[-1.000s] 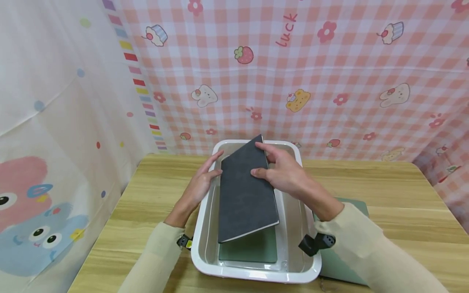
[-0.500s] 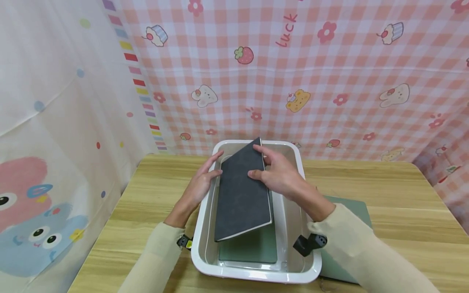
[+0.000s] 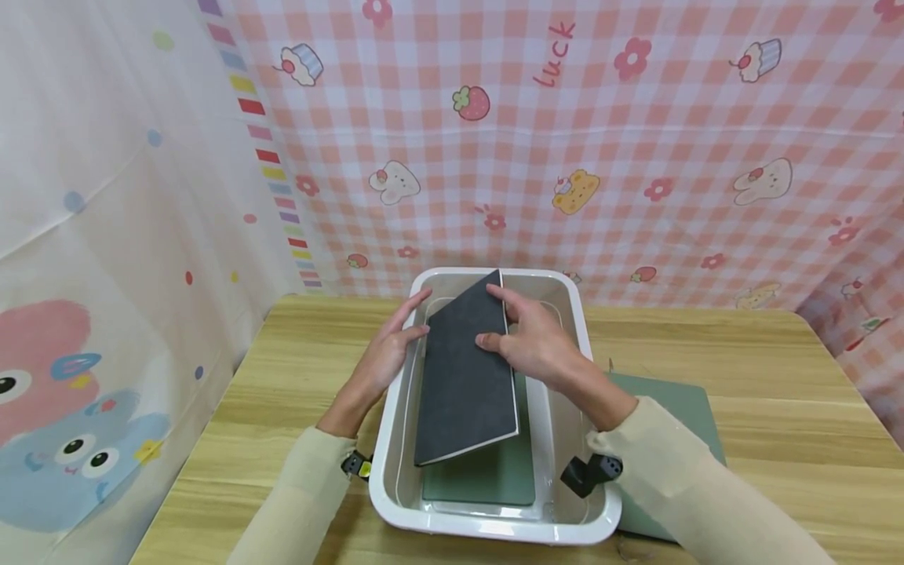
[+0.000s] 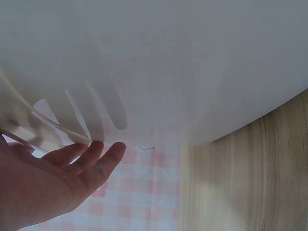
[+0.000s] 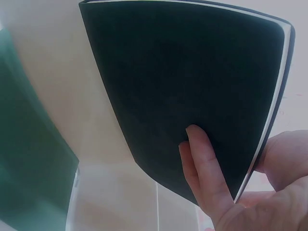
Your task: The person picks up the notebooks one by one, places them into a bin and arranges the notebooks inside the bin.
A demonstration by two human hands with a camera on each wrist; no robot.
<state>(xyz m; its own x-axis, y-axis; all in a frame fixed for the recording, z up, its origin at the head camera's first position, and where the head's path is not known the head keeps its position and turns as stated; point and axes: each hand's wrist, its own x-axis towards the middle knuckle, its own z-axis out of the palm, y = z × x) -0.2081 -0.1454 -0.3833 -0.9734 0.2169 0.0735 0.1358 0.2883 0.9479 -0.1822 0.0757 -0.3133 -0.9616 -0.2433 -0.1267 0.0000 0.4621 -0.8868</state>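
Right hand (image 3: 540, 341) pinches one edge, holding the dark notebook (image 3: 466, 384) tilted; loose left hand (image 3: 377, 362) likely steadies the tub (image 3: 494, 530) near the table's (image 3: 770, 369) far edge

- Your bare right hand (image 5: 260, 211) pinches a thin, dark-covered, white-edged notebook (image 5: 192, 72) near one corner.
- Your fingers lie against one cover, your thumb behind the other.
- A flat green rectangular book (image 5: 33, 144) lies left, apart from it.
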